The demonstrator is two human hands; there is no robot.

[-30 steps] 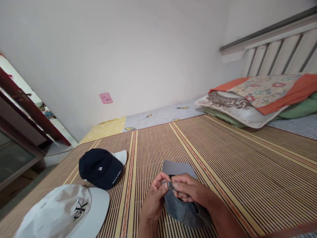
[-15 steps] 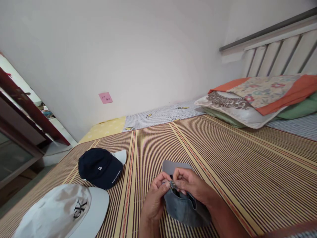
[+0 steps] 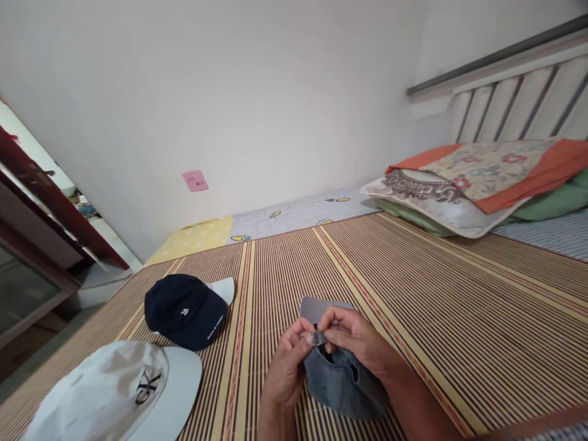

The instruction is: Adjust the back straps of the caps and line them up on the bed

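Note:
A grey-blue cap (image 3: 342, 386) lies on the striped mat, its grey brim pointing away from me. My left hand (image 3: 290, 361) pinches the left end of the cap's back strap, beside the buckle (image 3: 318, 338). From the right, my right hand (image 3: 351, 337) grips the same strap between thumb and fingers. Both hands are closed and close together over the cap's opening. To the left rest a navy cap (image 3: 184, 309) with a white brim part and a white cap (image 3: 105, 392) with black letters.
Pillows (image 3: 450, 211) with an orange floral cover (image 3: 505, 162) are piled at the right, by a white slatted headboard (image 3: 528, 101). A wall (image 3: 275, 104) with a pink note (image 3: 195, 180) stands behind the mat (image 3: 275, 275). A dark red door (image 3: 59, 196) is at the left.
Both hands have shifted very slightly at the strap. The buckle has turned a little and lies flatter between the fingers. The other caps have not moved.

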